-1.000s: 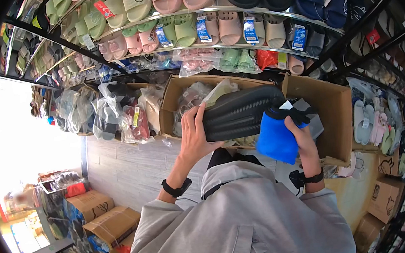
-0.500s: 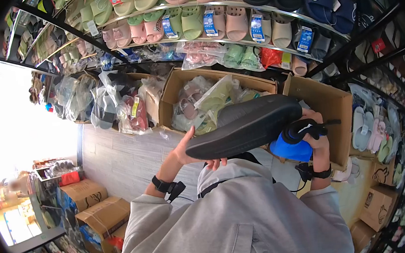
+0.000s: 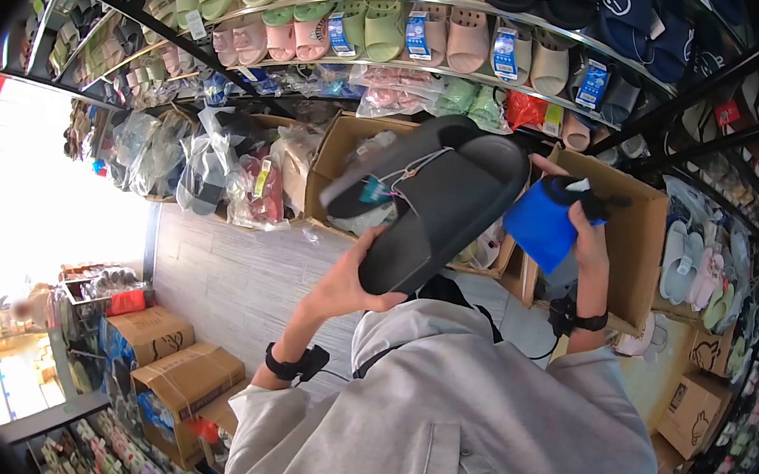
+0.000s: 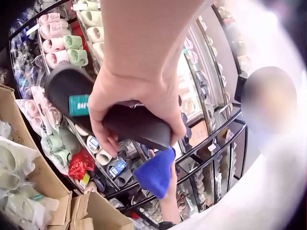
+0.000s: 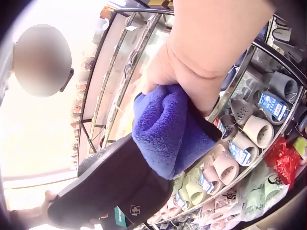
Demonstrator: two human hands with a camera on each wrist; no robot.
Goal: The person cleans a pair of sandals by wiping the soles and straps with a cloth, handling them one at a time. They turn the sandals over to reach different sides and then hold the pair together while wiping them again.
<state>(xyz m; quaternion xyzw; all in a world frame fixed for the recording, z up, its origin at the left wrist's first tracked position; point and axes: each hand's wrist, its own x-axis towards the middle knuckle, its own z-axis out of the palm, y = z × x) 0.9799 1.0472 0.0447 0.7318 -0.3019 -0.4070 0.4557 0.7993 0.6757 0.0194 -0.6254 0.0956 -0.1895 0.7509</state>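
Observation:
My left hand grips a pair of black slippers by one end, tilted over the boxes. A thin string ties the two together, and a teal tag shows on them in the left wrist view. My right hand holds a folded blue fleece cloth with a black edge, close beside the far end of the slippers. In the right wrist view the cloth overlaps the slipper's dark surface. Part of my right hand's fingers is hidden behind the cloth.
Below the slippers stand open cardboard boxes with bagged slippers in them. Shelves of pastel and dark slippers rise ahead, and bagged pairs hang at the left. Closed cartons stand on the floor at the lower left.
The slippers have turned from a side-and-sole view so that their straps and string now show. My left hand has shifted its hold at one end; the cloth has come out from under the slippers.

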